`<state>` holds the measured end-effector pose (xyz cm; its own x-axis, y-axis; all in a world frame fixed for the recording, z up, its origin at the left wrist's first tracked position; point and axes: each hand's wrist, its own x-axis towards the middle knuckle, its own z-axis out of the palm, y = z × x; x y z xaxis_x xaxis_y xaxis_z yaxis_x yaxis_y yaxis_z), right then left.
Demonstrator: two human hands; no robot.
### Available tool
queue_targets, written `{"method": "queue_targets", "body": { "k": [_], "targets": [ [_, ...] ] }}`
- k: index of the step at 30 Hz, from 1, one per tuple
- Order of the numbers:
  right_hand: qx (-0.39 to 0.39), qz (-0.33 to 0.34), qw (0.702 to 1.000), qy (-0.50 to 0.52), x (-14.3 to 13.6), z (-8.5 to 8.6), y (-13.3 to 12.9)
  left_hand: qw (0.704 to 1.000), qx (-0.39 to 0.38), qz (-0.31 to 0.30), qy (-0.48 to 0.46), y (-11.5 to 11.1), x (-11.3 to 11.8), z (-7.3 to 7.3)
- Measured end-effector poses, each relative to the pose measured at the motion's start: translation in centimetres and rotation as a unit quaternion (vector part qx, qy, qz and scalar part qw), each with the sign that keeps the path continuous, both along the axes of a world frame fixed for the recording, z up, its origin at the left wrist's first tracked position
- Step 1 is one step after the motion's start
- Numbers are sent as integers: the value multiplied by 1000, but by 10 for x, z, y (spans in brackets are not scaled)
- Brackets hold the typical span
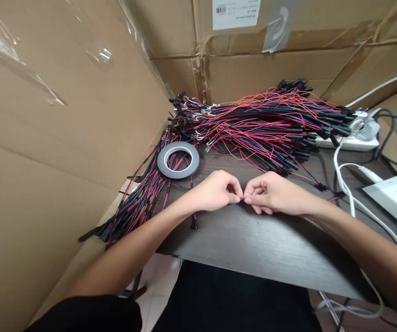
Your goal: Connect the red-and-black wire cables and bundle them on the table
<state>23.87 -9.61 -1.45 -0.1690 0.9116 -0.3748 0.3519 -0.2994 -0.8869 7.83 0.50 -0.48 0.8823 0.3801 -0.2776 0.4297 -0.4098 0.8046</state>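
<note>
My left hand point(219, 191) and my right hand point(271, 193) meet fingertip to fingertip over the dark table. Each one pinches a thin red and blue wire harness point(243, 198), of which only a short piece shows between the fingers. A black connector point(194, 224) on red and black wires hangs below my left wrist, and a further black connector point(321, 186) lies beyond my right wrist. Whether these belong to the held harness I cannot tell. Left of my left hand, a roll of dark grey tape point(196, 167) rests on wires.
A large pile of wire harnesses point(254, 115) lies along the back, with another bundle point(139, 198) at the left edge. Cardboard boxes point(63, 138) wall in the left and back. At right are a white power strip point(357, 144), white cables and a white adapter point(394, 200).
</note>
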Motion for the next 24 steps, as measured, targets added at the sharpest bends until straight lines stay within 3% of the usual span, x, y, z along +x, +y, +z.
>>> {"method": "queue_targets", "body": {
  "k": [5,12,24],
  "targets": [
    [-4,-7,1000,3,1,1,0,999,7,-42,4,10,-15,3],
    [-9,-8,1000,16,3,2,0,985,162,-53,-3,15,-37,11],
    [-7,15,1000,16,2,-1,-1,994,84,-68,6,20,-32,9]
  ]
}}
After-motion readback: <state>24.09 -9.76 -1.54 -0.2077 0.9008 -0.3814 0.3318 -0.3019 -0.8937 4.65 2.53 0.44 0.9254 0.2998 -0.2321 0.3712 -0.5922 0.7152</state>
